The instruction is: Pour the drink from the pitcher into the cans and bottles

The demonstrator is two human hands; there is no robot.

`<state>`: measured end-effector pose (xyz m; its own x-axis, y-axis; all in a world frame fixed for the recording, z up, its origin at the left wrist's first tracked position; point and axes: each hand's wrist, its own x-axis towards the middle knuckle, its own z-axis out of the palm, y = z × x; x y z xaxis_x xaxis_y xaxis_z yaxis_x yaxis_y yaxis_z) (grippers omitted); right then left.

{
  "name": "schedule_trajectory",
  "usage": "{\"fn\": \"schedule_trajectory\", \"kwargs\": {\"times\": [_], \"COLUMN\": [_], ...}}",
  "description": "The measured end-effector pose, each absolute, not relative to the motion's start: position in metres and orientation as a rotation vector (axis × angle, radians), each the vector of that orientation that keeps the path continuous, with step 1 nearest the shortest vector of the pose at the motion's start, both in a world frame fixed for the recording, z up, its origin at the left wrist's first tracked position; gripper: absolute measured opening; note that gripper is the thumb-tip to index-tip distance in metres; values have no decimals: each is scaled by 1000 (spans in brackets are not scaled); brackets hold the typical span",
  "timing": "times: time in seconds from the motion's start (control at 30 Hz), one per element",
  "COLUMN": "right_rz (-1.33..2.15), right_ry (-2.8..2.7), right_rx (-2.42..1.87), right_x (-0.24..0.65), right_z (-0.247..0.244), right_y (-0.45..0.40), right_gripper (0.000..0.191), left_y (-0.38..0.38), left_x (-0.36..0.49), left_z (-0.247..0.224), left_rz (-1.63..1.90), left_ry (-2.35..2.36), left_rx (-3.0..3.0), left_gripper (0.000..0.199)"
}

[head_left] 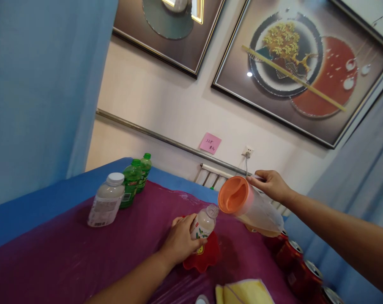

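My left hand [180, 242] is wrapped round a small clear bottle [203, 223] with a printed label and no cap, over a red scalloped mat [207, 255]. By its handle, my right hand [272, 185] holds a translucent pitcher [258, 211] with an orange lid [232, 195]. The pitcher is tilted, its lid end close to the bottle's open mouth. Pale liquid lies toward the pitcher's base. I cannot make out any stream between the two. A white cap [202, 299] sits at the bottom edge of the view.
On the purple table cover [67, 253] stand a white-capped bottle [105, 202] and green bottles [131, 183] at left. Several red cans [304, 274] line the right side. A folded yellow cloth [245, 292] lies in front. Blue curtains [45, 84] hang at both sides.
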<state>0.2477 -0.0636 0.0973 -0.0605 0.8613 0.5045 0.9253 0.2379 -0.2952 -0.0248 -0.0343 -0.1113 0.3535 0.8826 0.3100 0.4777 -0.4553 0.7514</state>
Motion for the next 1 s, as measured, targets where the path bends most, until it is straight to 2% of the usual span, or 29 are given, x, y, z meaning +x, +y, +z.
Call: {"fn": "schedule_trajectory", "kwargs": {"times": [1.0], "right_rz": [-137], "right_ry": [-1924], "right_rx": [-1642], "right_x": [246], "right_z": [98], "right_y": [-64], "right_gripper": [57], "left_y": [-33], "left_x": [-24], "left_z": [-111], "left_rz": [992], "left_ry": [1165], "left_rx": [2073], "left_gripper": [60]}}
